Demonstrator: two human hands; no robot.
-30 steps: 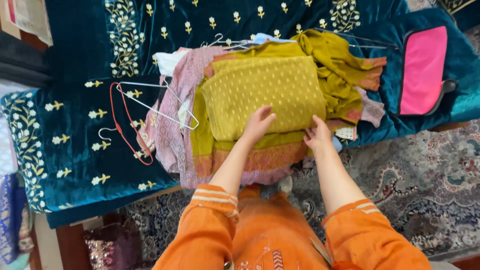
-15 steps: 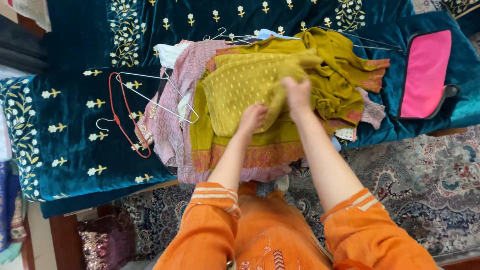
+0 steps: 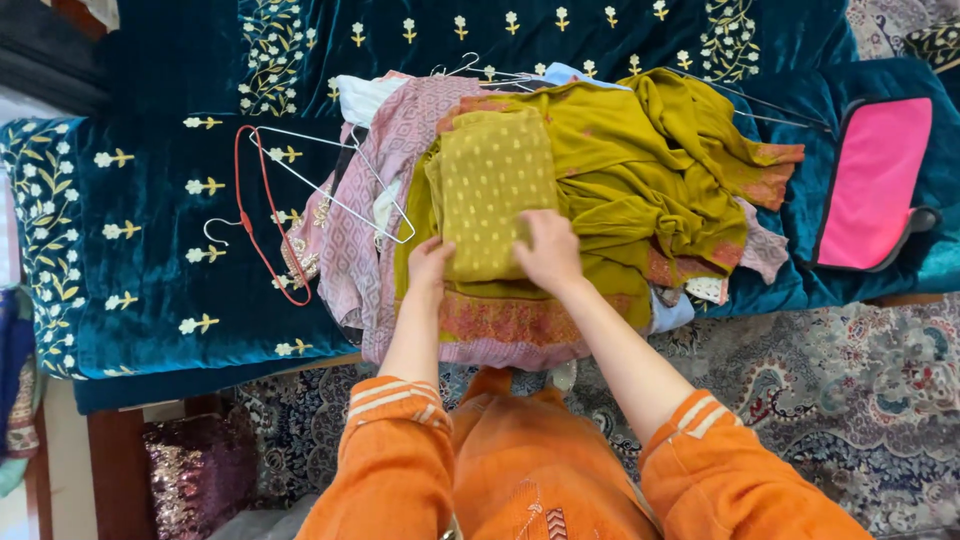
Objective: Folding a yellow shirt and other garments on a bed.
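Folded mustard-yellow dotted fabric lies just beyond both hands; left hand pinches its near-left edge, right hand presses flat on it.

Both arms extended forward from orange sleeves, forearms bare, converging toward folded mustard garment. Left hand at garment's near left corner, palm down, fingers curled onto its edge, wrist straight. Right hand at garment's near right edge, palm flat on fabric, fingers spread slightly and pointing away from body, thumb toward left hand. Hands close together, not touching. Right forearm angled inward from right; left forearm nearly straight ahead. Elbows bent, tucked near torso.
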